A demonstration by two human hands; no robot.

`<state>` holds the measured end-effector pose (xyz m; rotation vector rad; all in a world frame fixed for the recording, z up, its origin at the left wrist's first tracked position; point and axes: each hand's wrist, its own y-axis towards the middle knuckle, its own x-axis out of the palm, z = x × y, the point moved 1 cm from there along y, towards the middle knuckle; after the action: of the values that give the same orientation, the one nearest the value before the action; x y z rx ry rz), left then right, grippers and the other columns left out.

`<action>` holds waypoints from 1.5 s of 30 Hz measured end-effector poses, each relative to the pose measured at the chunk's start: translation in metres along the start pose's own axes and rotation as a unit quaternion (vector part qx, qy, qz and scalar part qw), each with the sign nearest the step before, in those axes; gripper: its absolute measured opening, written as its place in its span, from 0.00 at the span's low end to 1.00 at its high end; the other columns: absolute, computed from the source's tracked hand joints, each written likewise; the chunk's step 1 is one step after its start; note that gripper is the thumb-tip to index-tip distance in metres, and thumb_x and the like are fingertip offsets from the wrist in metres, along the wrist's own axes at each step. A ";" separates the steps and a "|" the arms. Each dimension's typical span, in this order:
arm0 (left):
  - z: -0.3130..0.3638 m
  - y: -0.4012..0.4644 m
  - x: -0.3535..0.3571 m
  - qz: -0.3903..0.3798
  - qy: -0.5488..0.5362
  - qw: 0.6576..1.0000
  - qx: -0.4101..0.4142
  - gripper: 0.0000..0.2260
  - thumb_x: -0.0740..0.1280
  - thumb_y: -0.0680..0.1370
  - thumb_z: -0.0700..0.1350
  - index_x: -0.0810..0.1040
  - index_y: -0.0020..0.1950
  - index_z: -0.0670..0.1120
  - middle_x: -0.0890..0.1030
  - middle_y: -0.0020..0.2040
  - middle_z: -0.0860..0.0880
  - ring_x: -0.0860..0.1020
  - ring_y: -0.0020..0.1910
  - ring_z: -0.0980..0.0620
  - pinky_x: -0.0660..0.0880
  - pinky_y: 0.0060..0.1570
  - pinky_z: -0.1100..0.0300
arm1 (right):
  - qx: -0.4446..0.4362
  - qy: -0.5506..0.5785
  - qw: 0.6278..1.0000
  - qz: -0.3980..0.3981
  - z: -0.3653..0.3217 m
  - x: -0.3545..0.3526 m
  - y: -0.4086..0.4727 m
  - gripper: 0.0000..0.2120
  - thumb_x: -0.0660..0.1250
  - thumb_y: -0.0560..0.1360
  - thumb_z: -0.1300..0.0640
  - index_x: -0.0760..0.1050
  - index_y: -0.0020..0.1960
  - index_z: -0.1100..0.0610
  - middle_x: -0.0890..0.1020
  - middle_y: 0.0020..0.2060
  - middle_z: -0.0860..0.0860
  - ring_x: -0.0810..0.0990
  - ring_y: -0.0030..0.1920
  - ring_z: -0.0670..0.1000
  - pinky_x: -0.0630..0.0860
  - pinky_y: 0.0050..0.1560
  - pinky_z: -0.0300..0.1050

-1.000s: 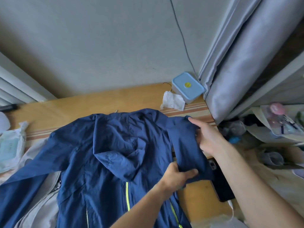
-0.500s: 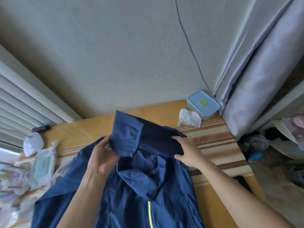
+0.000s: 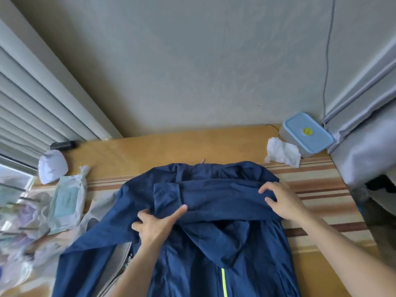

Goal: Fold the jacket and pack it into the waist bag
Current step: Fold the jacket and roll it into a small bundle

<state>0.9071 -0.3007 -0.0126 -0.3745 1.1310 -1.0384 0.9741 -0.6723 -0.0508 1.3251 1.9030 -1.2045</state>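
the navy jacket (image 3: pixel 214 243) lies mid-worktop (image 3: pixel 171 146), one sleeve folded across its chest, neon zipper showing. left hand (image 3: pixel 154 226) pinches the cuff; right hand (image 3: pixel 282 200) grips the fold. its hem is cut off at the frame's bottom.

Left hand (image 3: pixel 153 225) and right hand (image 3: pixel 282 200) forward, fingers curled, palms down.

A navy jacket (image 3: pixel 214 243) lies on the wooden table (image 3: pixel 171 146), one sleeve folded across its chest. The left hand (image 3: pixel 154 226) pinches the sleeve's cuff end; the right hand (image 3: pixel 282 200) presses the fold at the shoulder.
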 end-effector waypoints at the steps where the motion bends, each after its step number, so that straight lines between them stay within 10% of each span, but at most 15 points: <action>1: 0.000 0.002 0.007 0.061 0.078 0.991 0.090 0.48 0.81 0.58 0.66 0.63 0.71 0.53 0.65 0.67 0.45 0.72 0.62 0.43 0.76 0.46 0.51 | 0.001 -0.003 1.000 -0.003 0.003 -0.004 0.001 0.16 0.66 0.77 0.65 0.76 0.49 0.43 0.79 0.49 0.43 0.78 0.51 0.48 0.73 0.50 0.46; 4: 0.003 0.008 0.020 0.133 0.113 0.945 0.276 0.18 0.72 0.73 0.44 0.75 0.62 0.52 0.77 0.57 0.50 0.78 0.58 0.45 0.76 0.43 0.53 | -0.008 -0.042 0.999 0.028 0.009 -0.015 0.002 0.20 0.62 0.74 0.73 0.80 0.46 0.48 0.81 0.46 0.48 0.79 0.44 0.49 0.73 0.44 0.46; 8: 0.004 0.019 0.018 0.056 -0.213 0.971 0.099 0.04 0.67 0.80 0.42 0.80 0.53 0.46 0.85 0.47 0.48 0.84 0.47 0.47 0.81 0.53 0.50 | 0.028 -0.086 0.990 0.109 0.031 -0.032 0.003 0.20 0.63 0.69 0.77 0.82 0.43 0.54 0.83 0.47 0.53 0.80 0.48 0.57 0.75 0.46 0.47; 14: -0.012 0.016 0.020 -0.024 -0.464 0.883 -0.071 0.13 0.64 0.83 0.39 0.73 0.67 0.37 0.81 0.60 0.38 0.83 0.50 0.45 0.79 0.55 0.51 | 0.012 -0.108 0.972 0.210 -0.008 0.004 -0.014 0.18 0.69 0.71 0.69 0.81 0.59 0.58 0.80 0.60 0.58 0.77 0.59 0.64 0.76 0.60 0.57; 18: -0.027 0.016 0.005 0.011 -0.419 0.902 -0.107 0.10 0.66 0.81 0.41 0.76 0.60 0.38 0.83 0.54 0.40 0.84 0.47 0.42 0.80 0.45 0.55 | -0.008 -0.184 0.980 0.075 -0.028 0.063 -0.012 0.24 0.65 0.79 0.47 0.72 0.73 0.53 0.69 0.75 0.60 0.65 0.76 0.64 0.68 0.72 0.59; 22: -0.050 0.026 -0.045 0.142 -0.460 0.864 -0.150 0.13 0.74 0.76 0.49 0.76 0.47 0.42 0.78 0.45 0.44 0.79 0.39 0.47 0.79 0.41 0.56 | -0.005 -0.155 0.980 0.123 -0.055 0.077 -0.019 0.27 0.72 0.74 0.56 0.73 0.71 0.60 0.70 0.74 0.63 0.66 0.75 0.67 0.70 0.70 0.63; 27: -0.061 0.046 -0.089 0.050 -0.637 0.744 -0.197 0.25 0.75 0.71 0.58 0.75 0.62 0.46 0.78 0.57 0.49 0.78 0.49 0.52 0.78 0.52 0.57 | -0.113 -0.059 0.987 0.095 -0.108 0.098 -0.038 0.24 0.68 0.78 0.56 0.71 0.73 0.55 0.69 0.76 0.56 0.65 0.77 0.58 0.70 0.70 0.56; 32: -0.039 0.036 -0.114 0.127 -0.636 0.750 -0.128 0.15 0.74 0.74 0.47 0.79 0.59 0.47 0.80 0.65 0.48 0.80 0.58 0.50 0.78 0.54 0.55 | -0.080 0.024 0.995 0.056 -0.120 0.094 -0.043 0.24 0.66 0.80 0.54 0.68 0.75 0.54 0.69 0.76 0.53 0.65 0.77 0.54 0.67 0.73 0.50; 39: 0.022 -0.032 -0.080 0.234 -0.124 0.875 0.406 0.13 0.75 0.73 0.49 0.76 0.31 0.54 0.80 0.30 0.58 0.80 0.32 0.59 0.77 0.37 0.63 | 0.006 0.341 0.938 0.058 -0.133 0.046 -0.059 0.16 0.65 0.81 0.54 0.75 0.68 0.47 0.79 0.67 0.43 0.76 0.67 0.42 0.72 0.69 0.46; 42: 0.037 -0.044 -0.023 0.154 0.335 0.710 0.599 0.15 0.83 0.53 0.45 0.76 0.23 0.50 0.76 0.22 0.52 0.77 0.21 0.52 0.68 0.22 0.63 | 0.080 0.592 0.801 0.039 -0.130 0.021 -0.059 0.17 0.60 0.84 0.50 0.76 0.68 0.54 0.83 0.63 0.52 0.81 0.64 0.50 0.73 0.68 0.52; 45: 0.020 -0.040 0.038 0.061 0.577 0.495 0.647 0.13 0.81 0.57 0.44 0.89 0.41 0.51 0.88 0.41 0.51 0.86 0.44 0.50 0.82 0.45 0.57 | 0.175 0.757 0.629 0.028 -0.104 0.008 -0.062 0.30 0.58 0.80 0.36 0.74 0.70 0.59 0.83 0.62 0.61 0.81 0.65 0.60 0.71 0.71 0.57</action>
<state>0.9065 -0.3574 0.0032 1.8869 1.0280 -1.7238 0.9213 -0.5847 0.0140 3.2082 2.4769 -0.1142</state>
